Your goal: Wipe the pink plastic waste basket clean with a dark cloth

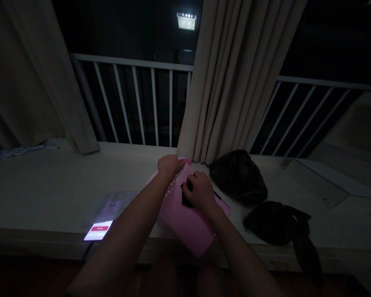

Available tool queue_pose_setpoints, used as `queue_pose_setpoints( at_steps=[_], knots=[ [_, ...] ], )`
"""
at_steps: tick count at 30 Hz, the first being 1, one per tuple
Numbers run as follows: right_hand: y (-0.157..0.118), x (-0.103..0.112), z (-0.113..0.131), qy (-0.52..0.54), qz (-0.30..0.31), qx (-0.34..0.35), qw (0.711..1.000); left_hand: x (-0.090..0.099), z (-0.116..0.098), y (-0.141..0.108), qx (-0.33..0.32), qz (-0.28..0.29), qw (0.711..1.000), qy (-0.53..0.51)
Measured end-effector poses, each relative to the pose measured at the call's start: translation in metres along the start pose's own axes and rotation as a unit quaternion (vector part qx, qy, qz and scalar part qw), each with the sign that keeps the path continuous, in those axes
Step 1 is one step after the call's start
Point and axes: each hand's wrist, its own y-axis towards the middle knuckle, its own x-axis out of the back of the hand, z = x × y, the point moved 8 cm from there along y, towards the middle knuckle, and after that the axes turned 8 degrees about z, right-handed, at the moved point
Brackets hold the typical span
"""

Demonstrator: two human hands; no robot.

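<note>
A pink container (185, 225) with a white dotted pattern near its top lies tilted on the pale ledge, its lower end over the front edge. At its far end, my left hand (170, 164) is closed on the rim, beside a brighter pink part. My right hand (201, 190) is closed around a small black item (185, 197) against the container's upper side. The dim light hides what exactly this black item is. Another dark strip shows just right of my right hand.
Two black plastic bags (238, 177) (276, 222) lie to the right. A lit phone (98, 230) and a clear packet (113, 206) are at the left near the ledge's edge (43, 233). Curtains (225, 82) and a white railing (132, 62) stand behind. A pale box-like object (321, 181) is far right.
</note>
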Motion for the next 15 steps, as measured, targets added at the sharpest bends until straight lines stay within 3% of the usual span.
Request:
queue_pose_setpoints(
  at_steps=[6,15],
  knots=[
    [0.000,0.003,0.008,0.005,0.034,0.005,0.999,-0.001,-0.002,-0.017,-0.006,0.014,1.000,-0.004],
    [0.000,0.010,-0.007,-0.003,0.048,-0.066,0.997,-0.002,-0.025,-0.025,-0.032,0.027,0.999,0.007]
  ],
)
